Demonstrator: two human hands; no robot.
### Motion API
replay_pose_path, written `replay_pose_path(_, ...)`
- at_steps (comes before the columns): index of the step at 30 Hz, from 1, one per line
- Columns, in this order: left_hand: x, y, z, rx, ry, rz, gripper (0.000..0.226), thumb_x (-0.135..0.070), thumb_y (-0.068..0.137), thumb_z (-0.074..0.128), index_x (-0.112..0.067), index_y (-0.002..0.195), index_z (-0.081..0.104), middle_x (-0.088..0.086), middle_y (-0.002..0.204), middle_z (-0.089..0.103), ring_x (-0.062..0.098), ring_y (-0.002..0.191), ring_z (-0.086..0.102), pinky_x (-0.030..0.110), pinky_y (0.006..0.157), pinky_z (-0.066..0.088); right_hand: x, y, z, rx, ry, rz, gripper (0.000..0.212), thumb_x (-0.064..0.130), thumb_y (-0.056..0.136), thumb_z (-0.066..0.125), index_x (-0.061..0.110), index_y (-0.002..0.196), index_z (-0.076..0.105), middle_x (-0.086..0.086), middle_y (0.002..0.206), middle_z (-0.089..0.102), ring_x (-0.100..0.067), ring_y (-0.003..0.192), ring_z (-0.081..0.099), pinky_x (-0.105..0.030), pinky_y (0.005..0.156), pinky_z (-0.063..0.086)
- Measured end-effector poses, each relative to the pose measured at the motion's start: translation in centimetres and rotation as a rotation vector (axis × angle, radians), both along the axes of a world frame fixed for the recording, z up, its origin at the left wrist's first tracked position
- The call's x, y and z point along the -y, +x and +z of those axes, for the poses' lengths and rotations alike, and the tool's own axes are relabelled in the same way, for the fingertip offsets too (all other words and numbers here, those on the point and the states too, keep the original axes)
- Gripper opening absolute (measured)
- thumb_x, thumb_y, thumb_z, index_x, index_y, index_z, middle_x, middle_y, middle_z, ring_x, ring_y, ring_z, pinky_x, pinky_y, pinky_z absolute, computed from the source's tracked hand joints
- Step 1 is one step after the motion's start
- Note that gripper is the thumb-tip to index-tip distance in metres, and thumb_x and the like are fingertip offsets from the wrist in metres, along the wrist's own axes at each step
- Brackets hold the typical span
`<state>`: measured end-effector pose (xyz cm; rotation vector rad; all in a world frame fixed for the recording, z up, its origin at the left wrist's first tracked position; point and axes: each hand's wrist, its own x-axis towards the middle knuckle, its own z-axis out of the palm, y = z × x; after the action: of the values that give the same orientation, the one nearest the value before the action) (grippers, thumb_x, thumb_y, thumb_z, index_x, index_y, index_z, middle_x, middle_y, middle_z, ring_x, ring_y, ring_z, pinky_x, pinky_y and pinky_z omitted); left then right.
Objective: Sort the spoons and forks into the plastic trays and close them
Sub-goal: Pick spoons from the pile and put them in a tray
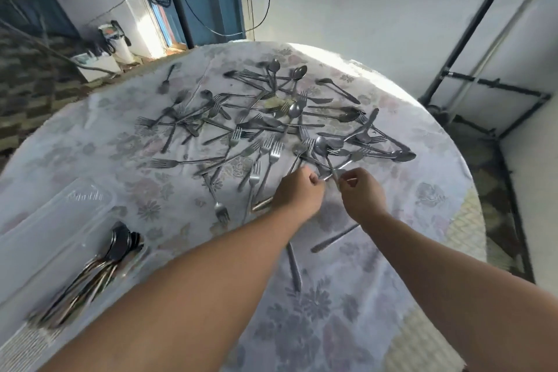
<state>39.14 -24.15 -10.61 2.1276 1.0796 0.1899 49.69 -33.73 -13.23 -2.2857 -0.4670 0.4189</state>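
Head view: round bench (437,220) under a flowered cloth, heaped mid-surface with loose forks and spoons (271,118), crossed and tangled, so each must be teased out singly. Left hand (297,190) curled, grip pinching a utensil handle at the pile's near edge; right hand (360,190) likewise curled, grip pinching a thin handle (332,170) just beside it, probably working pieces apart. Clear plastic tray (45,235) sits open at near left, holding a bundle of spoons (120,243), bowls together; most sorting seemingly remains.
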Motion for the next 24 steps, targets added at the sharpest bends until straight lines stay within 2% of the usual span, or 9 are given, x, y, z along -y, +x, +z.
replay_pose_path(5, 0.9, 2.8, -1.1, 0.006, -0.005, 0.078, 0.018, -0.036, 0.094, 0.059, -0.023, 0.082, 0.061, -0.005, 0.084, 0.068, 0.024, 0.083, 0.064, 0.032, 0.070, 0.049, -0.4, 3.0, -1.4, -0.052, -0.063, 0.087, 0.020, 0.031, 0.096, 0.061, 0.016, 0.108, 0.066, -0.005, 0.101, 0.075, -0.030, 0.099, 0.068, -0.035, 0.084, 0.053)
replay_pose_path(10, 0.1, 5.3, -2.4, -0.024, 0.022, 0.118, 0.017, -0.036, 0.094, 0.064, -0.020, 0.088, 0.066, 0.000, 0.094, 0.073, 0.027, 0.090, 0.066, 0.037, 0.080, 0.055, -0.7, 4.5, -1.5, -0.014, -0.059, 0.108, 0.017, 0.027, 0.098, 0.058, 0.015, 0.108, 0.066, -0.005, 0.101, 0.075, -0.031, 0.100, 0.067, -0.036, 0.085, 0.052)
replay_pose_path(16, -0.2, 9.3, -2.8, -0.021, 0.139, 0.132, 0.011, -0.030, 0.096, 0.065, -0.019, 0.092, 0.065, 0.002, 0.094, 0.072, 0.028, 0.087, 0.065, 0.032, 0.066, 0.042, -0.3, 8.0, -1.1, 0.013, -0.087, 0.066, 0.018, 0.028, 0.100, 0.057, 0.019, 0.114, 0.064, -0.007, 0.107, 0.073, -0.028, 0.098, 0.062, -0.032, 0.078, 0.044)
replay_pose_path(19, -0.3, 11.5, -3.2, -0.087, 0.170, 0.154, 0.012, -0.028, 0.095, 0.069, -0.017, 0.096, 0.063, 0.002, 0.096, 0.070, 0.027, 0.088, 0.066, 0.035, 0.067, 0.050, -0.5, 9.9, -1.7, 0.016, -0.097, 0.073, 0.024, 0.030, 0.100, 0.055, 0.019, 0.120, 0.061, -0.010, 0.111, 0.072, -0.034, 0.106, 0.063, -0.038, 0.088, 0.050)
replay_pose_path(21, -0.6, 12.4, -4.0, -0.130, 0.166, 0.219, 0.005, -0.021, 0.097, 0.062, -0.018, 0.095, 0.059, 0.003, 0.100, 0.069, 0.024, 0.080, 0.063, 0.035, 0.063, 0.050, -0.5, 10.8, -1.9, 0.022, -0.118, 0.089, 0.030, 0.032, 0.100, 0.053, 0.020, 0.127, 0.057, -0.010, 0.114, 0.071, -0.035, 0.108, 0.064, -0.042, 0.092, 0.051)
replay_pose_path(22, -0.7, 12.8, -4.2, -0.153, 0.146, 0.264, 0.009, -0.020, 0.100, 0.056, -0.018, 0.092, 0.055, 0.004, 0.102, 0.068, 0.020, 0.073, 0.058, 0.033, 0.060, 0.046, -0.6, 11.5, -2.0, 0.025, -0.135, 0.099, 0.032, 0.033, 0.101, 0.052, 0.020, 0.130, 0.054, -0.010, 0.115, 0.071, -0.036, 0.108, 0.064, -0.043, 0.093, 0.052)
replay_pose_path(24, -0.7, 13.5, -4.4, -0.186, 0.118, 0.280, 0.006, -0.016, 0.100, 0.054, -0.015, 0.094, 0.054, 0.009, 0.108, 0.067, 0.019, 0.070, 0.055, 0.034, 0.064, 0.045, -0.4, 12.9, -2.1, 0.055, -0.180, 0.112, 0.035, 0.032, 0.100, 0.051, 0.020, 0.133, 0.052, -0.013, 0.119, 0.069, -0.036, 0.110, 0.063, -0.042, 0.092, 0.052)
